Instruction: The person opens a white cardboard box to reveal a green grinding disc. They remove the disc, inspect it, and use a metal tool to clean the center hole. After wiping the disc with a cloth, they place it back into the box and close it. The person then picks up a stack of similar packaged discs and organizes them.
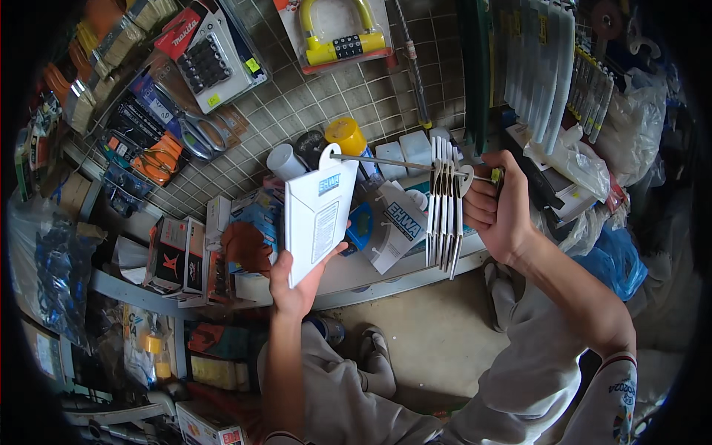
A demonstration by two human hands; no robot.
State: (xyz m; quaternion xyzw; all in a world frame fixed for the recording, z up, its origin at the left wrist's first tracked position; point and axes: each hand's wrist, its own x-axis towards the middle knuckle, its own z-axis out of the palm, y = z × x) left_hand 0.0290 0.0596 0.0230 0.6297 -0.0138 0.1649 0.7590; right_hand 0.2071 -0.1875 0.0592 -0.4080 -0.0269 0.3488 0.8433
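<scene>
A flat white packet (321, 217) printed with the EHWA brand is held in my left hand (300, 286), thumb on its near edge. Its hang tab meets the tip of a thin metal display hook rod (389, 162); whether the rod passes fully through the hole is hard to tell. My right hand (509, 214) grips the rod's other end, which carries a small yellow label. Several similar white packets (443, 217) hang edge-on from the rod, close to my right fingers. Behind them, a grey EHWA-branded piece (392, 225) lies on the shelf.
A wire grid panel (334, 100) holds a yellow combination lock (345, 47), scissors (158, 161) and a Makita pack (206, 61). On the shelf stand a yellow-capped spray can (350, 139) and boxes (172, 253). A blue plastic bag (614, 267) sits at right.
</scene>
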